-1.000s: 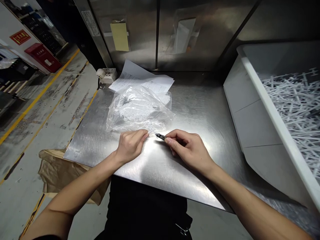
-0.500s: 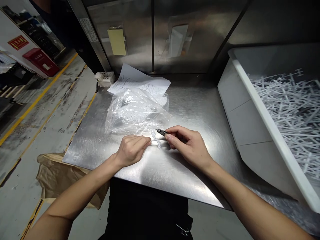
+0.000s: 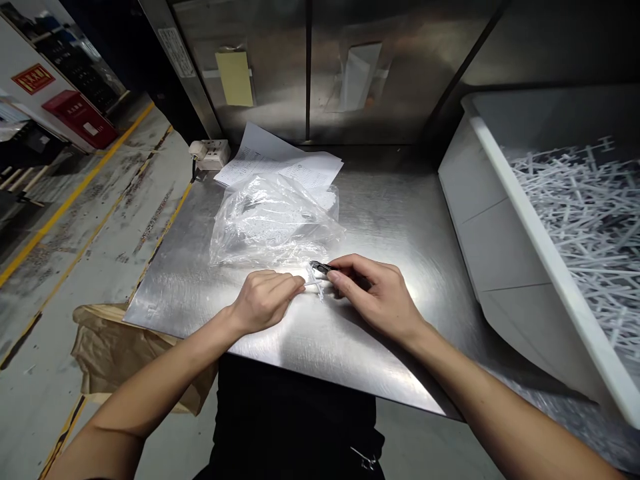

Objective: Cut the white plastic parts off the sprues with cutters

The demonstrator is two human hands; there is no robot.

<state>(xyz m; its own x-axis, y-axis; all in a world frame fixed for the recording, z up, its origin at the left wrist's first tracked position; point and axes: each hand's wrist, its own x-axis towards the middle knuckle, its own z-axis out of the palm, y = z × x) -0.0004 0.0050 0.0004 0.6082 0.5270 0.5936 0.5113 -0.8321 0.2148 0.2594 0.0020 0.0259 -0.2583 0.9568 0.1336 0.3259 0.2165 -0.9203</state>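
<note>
Between my hands, over the metal table, is a small white branched plastic piece point(image 3: 316, 283), like a moulding sprue. My left hand point(image 3: 270, 299) is closed, pinching one end of its stem between thumb and fingers. In my right hand point(image 3: 375, 287) is a pair of small dark nippers point(image 3: 321, 267), gripped with fingers wrapped round the handles. The nippers' tip lies right at the upper end of the white piece; whether the jaws touch it I cannot tell. Just beyond, a clear plastic bag point(image 3: 270, 223) holds many tiny white parts.
To the right stands a large grey-white bin point(image 3: 530, 220) heaped with white plastic sprues point(image 3: 595, 220). Behind the bag lie printed papers point(image 3: 280, 160) and a white power socket point(image 3: 213, 155). Brown paper point(image 3: 125, 353) is down by the table's left edge. A metal panel point(image 3: 280, 27) rises at the back.
The white piece has turned slightly and shifted a little to the right with my left hand. The nippers' tip now overlaps its upper end. The view has moved slightly.
</note>
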